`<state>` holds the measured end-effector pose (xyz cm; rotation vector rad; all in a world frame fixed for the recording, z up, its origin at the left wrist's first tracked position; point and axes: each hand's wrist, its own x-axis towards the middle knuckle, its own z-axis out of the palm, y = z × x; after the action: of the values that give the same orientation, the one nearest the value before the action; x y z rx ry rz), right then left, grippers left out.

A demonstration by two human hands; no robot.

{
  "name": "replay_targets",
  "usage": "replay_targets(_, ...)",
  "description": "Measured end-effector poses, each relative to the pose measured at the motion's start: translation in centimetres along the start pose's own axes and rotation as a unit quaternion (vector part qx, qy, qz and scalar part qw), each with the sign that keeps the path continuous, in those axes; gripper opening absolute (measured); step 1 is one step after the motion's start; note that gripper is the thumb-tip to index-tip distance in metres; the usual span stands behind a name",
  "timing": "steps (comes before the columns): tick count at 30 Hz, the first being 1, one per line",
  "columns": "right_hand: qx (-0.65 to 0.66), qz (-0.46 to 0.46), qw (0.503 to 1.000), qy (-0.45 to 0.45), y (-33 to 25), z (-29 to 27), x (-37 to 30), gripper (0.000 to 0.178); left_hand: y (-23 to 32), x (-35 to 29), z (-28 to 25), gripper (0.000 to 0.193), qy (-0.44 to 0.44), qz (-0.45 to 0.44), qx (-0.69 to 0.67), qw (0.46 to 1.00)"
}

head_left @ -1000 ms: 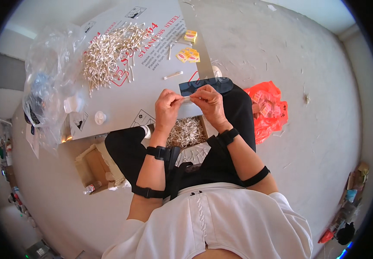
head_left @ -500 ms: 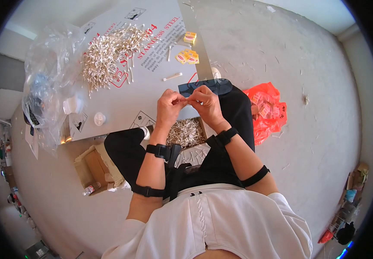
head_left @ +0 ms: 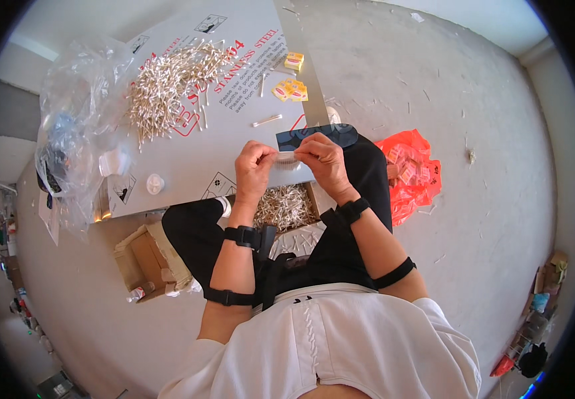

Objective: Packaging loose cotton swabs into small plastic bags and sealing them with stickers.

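Above the near edge of the grey table, my left hand [head_left: 253, 166] and my right hand [head_left: 325, 161] face each other with fingers pinched. A thin pale strip [head_left: 286, 154] spans the gap between their fingertips; its kind is too small to make out. Just below it shows a small round whitish bundle [head_left: 289, 163], apparently of cotton swabs, partly hidden by my fingers. Under the table edge, between my legs, a cardboard box [head_left: 313, 198] holds many loose cotton swabs [head_left: 283, 207]. A single swab stick [head_left: 267, 120] lies on the table beyond my hands.
A large heap of cotton swabs [head_left: 168, 86] covers the table's left half, beside a clear plastic bag [head_left: 78, 126]. A white round lid [head_left: 155, 183] and yellow packets [head_left: 290, 90] lie there too. A red bag [head_left: 412, 179] sits right of my leg, an open carton [head_left: 142, 263] left.
My hands have moved apart from nearly touching, the left one shifting left. The pale strip and the round bundle now show between them.
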<state>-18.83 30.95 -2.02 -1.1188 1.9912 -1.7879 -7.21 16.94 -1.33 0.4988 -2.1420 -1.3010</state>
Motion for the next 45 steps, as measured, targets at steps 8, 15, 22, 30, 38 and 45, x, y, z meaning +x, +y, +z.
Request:
replay_targets(8, 0.143, 0.124, 0.982, -0.005, 0.8, -0.2, 0.0, 0.02, -0.1, -0.1, -0.3, 0.011, 0.017, 0.042, 0.078, 0.996)
replay_targets(15, 0.184, 0.227, 0.956, 0.012, -0.1, -0.1, 0.1, 0.011, 0.8, -0.5, -0.3, 0.009, -0.006, 0.01, 0.045, 0.999)
replay_targets(22, 0.106, 0.183, 0.977, 0.024, 1.3, 1.2, 0.1, 0.005, -0.5, -0.7, 0.6, 0.01, -0.01, -0.06, -0.028, 0.998)
replay_targets(30, 0.255, 0.264, 0.929, 0.04, 0.1, 0.6, -0.4, 0.006, -0.9, -0.7, 0.2, 0.01, -0.021, -0.085, -0.03, 0.996)
replay_targets(38, 0.273, 0.294, 0.914, 0.051, 0.5, 1.0, -0.5, 0.01, -0.6, -0.7, 0.5, 0.009, -0.02, -0.145, -0.079, 0.986)
replay_targets(45, 0.222, 0.294, 0.927, 0.065, 0.2, 1.0, -0.3, 0.01, -0.4, -0.8, 0.6, 0.01, -0.023, -0.147, -0.072, 0.986)
